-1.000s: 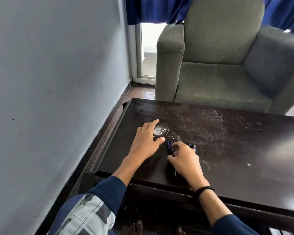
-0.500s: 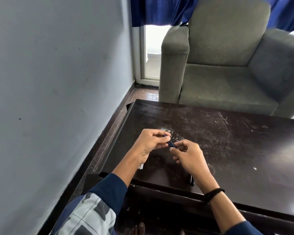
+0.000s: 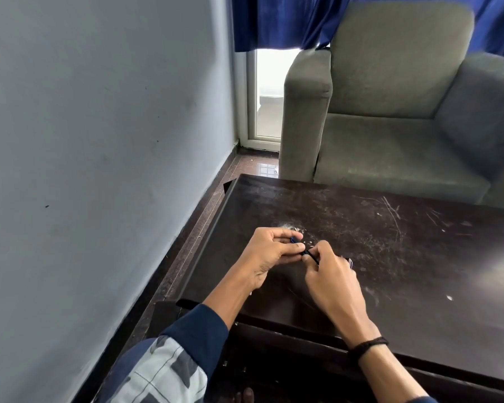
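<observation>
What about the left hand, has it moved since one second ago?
Yes. The left hand lay flat beside the pale scuff mark on the table; now its fingers have curled back toward the person and pinch a thin blue thing.

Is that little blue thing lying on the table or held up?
Held up: the left hand and right hand pinch the blue thing over the table.

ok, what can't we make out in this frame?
Head view:
Blue piece pinched by left hand and right hand: tiny, mostly covered by fingers; kind unclear.
Small part beyond the right hand: mostly hidden by its knuckles.
Armchair: cut off by the right edge.
</observation>
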A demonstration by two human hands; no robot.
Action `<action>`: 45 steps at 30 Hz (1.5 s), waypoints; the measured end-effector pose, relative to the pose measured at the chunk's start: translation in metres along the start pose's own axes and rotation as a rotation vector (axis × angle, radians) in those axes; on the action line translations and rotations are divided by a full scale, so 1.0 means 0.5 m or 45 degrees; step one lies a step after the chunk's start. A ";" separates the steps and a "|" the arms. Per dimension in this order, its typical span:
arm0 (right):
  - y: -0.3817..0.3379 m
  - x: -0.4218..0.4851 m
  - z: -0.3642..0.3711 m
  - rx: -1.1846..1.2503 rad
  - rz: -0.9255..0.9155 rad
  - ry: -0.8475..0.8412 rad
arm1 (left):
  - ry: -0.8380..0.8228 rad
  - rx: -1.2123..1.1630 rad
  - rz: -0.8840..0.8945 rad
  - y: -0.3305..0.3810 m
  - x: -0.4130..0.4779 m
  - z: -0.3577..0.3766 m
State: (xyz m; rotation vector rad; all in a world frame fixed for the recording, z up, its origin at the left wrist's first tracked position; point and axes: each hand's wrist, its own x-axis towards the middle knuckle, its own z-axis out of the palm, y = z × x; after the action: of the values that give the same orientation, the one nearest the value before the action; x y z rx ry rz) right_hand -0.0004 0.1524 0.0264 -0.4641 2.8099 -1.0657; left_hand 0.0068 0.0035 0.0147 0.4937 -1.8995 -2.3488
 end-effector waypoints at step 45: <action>0.063 0.061 -0.016 0.499 0.448 0.065 | 0.082 1.343 -0.008 -0.042 0.027 -0.004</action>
State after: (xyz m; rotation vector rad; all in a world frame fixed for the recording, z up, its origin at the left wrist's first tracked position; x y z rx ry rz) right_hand -0.0389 0.1699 0.0119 0.0937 2.4923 -1.4982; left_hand -0.0026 0.0029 -0.0085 0.5928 -2.9443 -1.1062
